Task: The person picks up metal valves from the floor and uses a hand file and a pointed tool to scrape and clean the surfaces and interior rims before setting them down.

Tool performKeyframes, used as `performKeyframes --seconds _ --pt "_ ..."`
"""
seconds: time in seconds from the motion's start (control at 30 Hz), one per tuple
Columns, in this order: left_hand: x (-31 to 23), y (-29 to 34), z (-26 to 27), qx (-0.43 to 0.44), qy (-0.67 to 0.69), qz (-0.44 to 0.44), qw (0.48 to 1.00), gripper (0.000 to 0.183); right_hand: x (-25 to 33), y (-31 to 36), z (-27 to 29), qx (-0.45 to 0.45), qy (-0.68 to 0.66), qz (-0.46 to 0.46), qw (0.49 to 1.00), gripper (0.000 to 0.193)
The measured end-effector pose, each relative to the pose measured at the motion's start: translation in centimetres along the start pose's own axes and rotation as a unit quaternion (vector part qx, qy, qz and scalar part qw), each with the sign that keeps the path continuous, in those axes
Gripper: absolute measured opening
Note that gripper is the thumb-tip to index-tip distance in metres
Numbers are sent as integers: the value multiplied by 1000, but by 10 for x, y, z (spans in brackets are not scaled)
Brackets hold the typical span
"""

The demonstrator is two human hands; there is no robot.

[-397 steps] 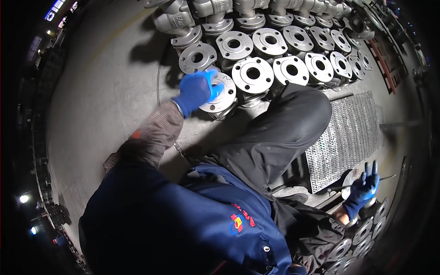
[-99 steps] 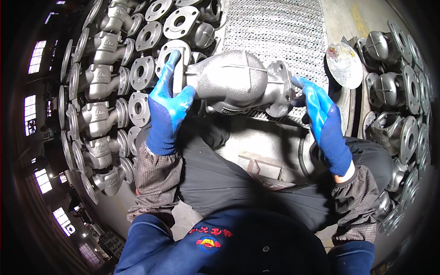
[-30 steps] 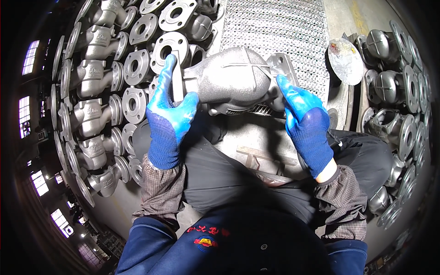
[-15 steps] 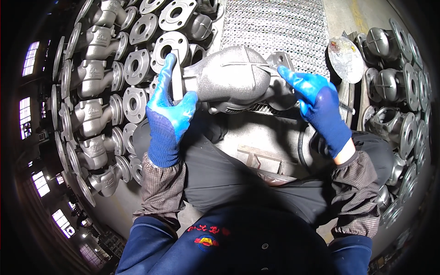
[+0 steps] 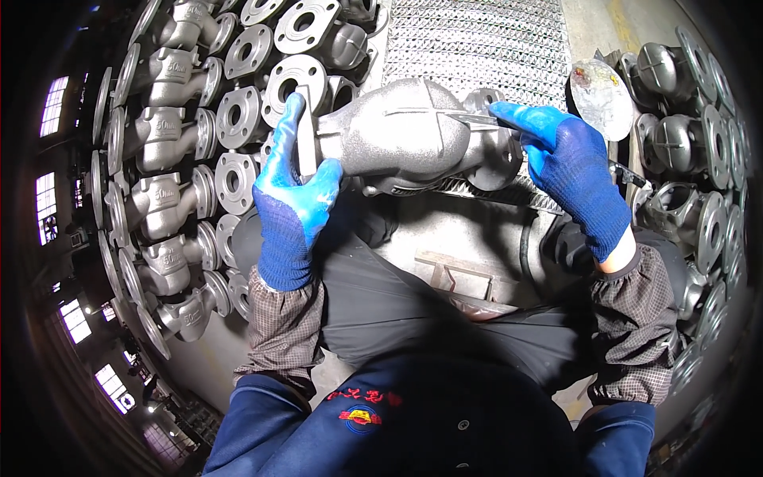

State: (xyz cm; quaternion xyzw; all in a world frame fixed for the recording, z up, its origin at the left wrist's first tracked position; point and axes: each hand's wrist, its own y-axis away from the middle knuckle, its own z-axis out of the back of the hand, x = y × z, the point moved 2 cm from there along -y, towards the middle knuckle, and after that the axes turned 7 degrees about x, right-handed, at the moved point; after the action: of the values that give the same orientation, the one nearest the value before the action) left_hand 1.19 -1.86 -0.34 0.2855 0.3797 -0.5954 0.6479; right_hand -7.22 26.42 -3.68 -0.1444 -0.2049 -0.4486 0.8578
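A grey cast-metal valve body [image 5: 397, 131] lies crosswise in front of me, with a flange at each end. My left hand [image 5: 298, 175], in a blue coated glove, grips its left flange [image 5: 306, 131], fingers along the outer face and thumb on the near inner side. In the gloved right hand [image 5: 556, 147] is a slim, pointed metal tool [image 5: 475, 119], much like a file. The right index finger stretches along this tool, whose tip meets the casting's right shoulder. A dark end showing beyond that hand may belong to the same tool. The palm hides its middle.
Rows of similar flanged valve bodies [image 5: 171, 135] are stacked at the left, and more castings [image 5: 675, 143] at the right. A patterned metal grating [image 5: 477, 44] extends behind the work. A stained round plate [image 5: 602, 99] sits at the right. Below is a small metal frame [image 5: 457, 274].
My right hand has shifted right and slightly down, drawing the tool along the casting and uncovering more of the right flange. The left hand and the valve body stay almost in place.
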Motion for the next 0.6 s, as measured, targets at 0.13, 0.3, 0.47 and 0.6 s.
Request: performKeyframes --seconds 0.13,0.3,0.47,0.6 --pt "0 1 -1 -1 -4 26 1000 63 5 2 4 60 -63 -65 994 43" --pt "1 1 -1 -1 5 31 999 62 7 10 3 82 -107 -128 982 43" --pt "-2 1 -1 5 12 13 1000 63 17 30 -10 -55 -205 -129 969 31" --pt "-1 1 -2 -2 13 -10 1000 63 39 28 -8 -35 -136 -146 979 41"
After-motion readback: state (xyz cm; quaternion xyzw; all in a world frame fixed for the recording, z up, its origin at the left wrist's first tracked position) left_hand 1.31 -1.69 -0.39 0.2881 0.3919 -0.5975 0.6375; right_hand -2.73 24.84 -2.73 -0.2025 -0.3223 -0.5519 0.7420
